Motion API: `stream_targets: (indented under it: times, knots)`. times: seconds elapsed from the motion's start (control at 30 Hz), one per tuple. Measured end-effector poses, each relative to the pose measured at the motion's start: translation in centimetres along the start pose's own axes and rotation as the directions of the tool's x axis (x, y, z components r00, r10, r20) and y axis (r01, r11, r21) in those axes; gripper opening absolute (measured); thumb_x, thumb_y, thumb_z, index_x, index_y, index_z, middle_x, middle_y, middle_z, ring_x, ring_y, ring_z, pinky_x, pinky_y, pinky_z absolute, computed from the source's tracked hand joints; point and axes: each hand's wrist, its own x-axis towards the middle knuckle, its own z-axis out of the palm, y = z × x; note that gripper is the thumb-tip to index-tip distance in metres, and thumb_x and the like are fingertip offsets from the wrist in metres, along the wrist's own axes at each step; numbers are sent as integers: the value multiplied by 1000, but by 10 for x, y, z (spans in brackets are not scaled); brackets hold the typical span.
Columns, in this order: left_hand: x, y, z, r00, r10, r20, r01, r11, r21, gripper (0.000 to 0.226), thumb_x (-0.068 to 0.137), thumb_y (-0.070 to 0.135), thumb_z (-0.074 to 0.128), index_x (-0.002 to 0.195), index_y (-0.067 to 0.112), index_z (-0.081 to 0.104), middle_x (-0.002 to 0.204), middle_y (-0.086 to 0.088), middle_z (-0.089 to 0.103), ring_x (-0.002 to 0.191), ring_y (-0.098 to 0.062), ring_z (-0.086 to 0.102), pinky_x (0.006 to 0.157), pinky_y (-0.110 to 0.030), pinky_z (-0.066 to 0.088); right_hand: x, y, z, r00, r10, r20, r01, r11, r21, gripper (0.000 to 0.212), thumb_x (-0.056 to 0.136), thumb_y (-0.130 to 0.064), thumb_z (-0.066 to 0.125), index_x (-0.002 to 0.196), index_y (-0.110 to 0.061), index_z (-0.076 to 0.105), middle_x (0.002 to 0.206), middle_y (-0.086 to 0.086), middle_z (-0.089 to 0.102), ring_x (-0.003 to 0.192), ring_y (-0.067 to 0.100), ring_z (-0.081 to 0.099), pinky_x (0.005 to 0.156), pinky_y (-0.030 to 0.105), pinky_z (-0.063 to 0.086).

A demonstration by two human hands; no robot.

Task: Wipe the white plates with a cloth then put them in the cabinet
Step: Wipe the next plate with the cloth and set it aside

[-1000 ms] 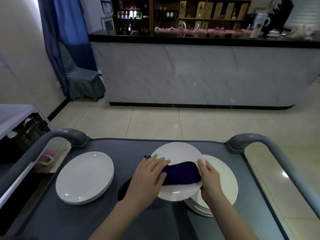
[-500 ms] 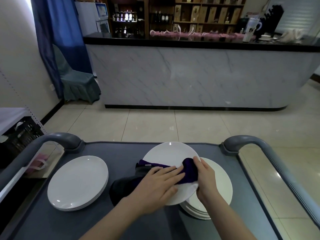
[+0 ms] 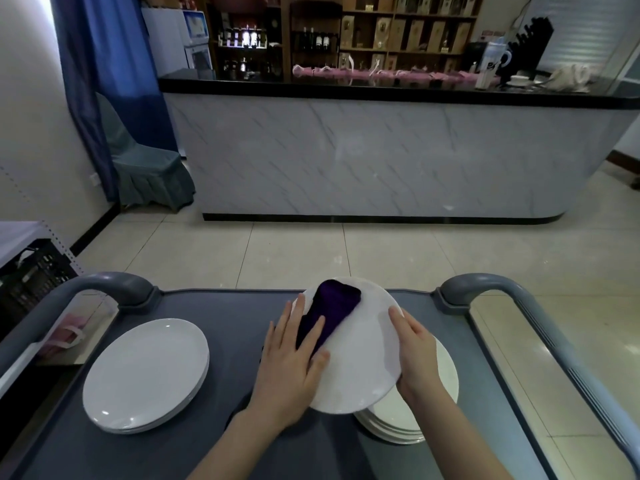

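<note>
— Plate (image 3: 360, 355) in hand: held tilted over the right-hand stack (image 3: 426, 410), raised off it, near edge low, far edge lifted away.

— Held how?

— Clamped at the right rim by the right hand (image 3: 420, 355), thumb over the face, fingers curled out of sight behind. Nothing else in that hand.

— And the cloth?

— Dark purple cloth (image 3: 330, 311), pressed flat on the upper left of the plate by the left hand (image 3: 294, 355). Fingers (image 3: 289, 323) spread and nearly straight, lying on the near end of the cloth rather than gripping it. Long axis of the cloth slanting from the palm up and away to the right, toward the far rim.

— So which way for the next stroke?

— Judging by that: unwiped white lies to the right of and below the cloth, toward the right thumb. Left hand nearer, already on it. Probably a sweep across and down.

— Surface underneath?

— Grey cart top (image 3: 235, 327), curved handles at the far corners. Second stack of plates (image 3: 145, 374) at the left, well apart.

— Room for putting away?

— Tiled floor ahead, then a marble-fronted counter (image 3: 381, 157). Can't tell where the cabinet is.

— Risk?

— One-handed rim grip on a smooth plate; too hard a push could tip it.
</note>
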Motion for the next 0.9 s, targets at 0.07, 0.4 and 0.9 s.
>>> stream_targets:
  times: [0.07, 0.4, 0.9]
  knots:
    - [-14, 7, -5, 994, 24, -104, -41, 986, -164, 50, 101, 44, 28, 150, 34, 33, 162, 12, 10, 150, -5, 5, 124, -34, 5, 3, -2, -4, 1000, 2, -16, -1, 1000, 24, 19, 95, -31, 63, 86, -29, 79, 87, -6, 77, 75, 13, 73, 62, 26, 55]
    - [-26, 14, -16, 924, -291, -248, 164, 887, -432, 58, 87, 13, 71, 130, 46, 51, 114, 28, 59, 113, 8, 50, 99, -13, 37, 2, 1, -5, 1000, -8, -20, 10, 997, 75, 15, 95, -31, 63, 90, -28, 76, 88, -6, 77, 73, 10, 73, 66, 30, 56]
    - [-18, 26, -4, 928, 321, -188, -365, 884, -292, 36, 82, -12, 52, 98, 14, 72, 113, 5, 71, 102, -6, 65, 81, -23, 56, -2, 2, 3, 996, -31, -78, 33, 999, 18, 22, 95, -27, 63, 81, -31, 78, 91, -4, 76, 99, 25, 68, 90, 43, 55]
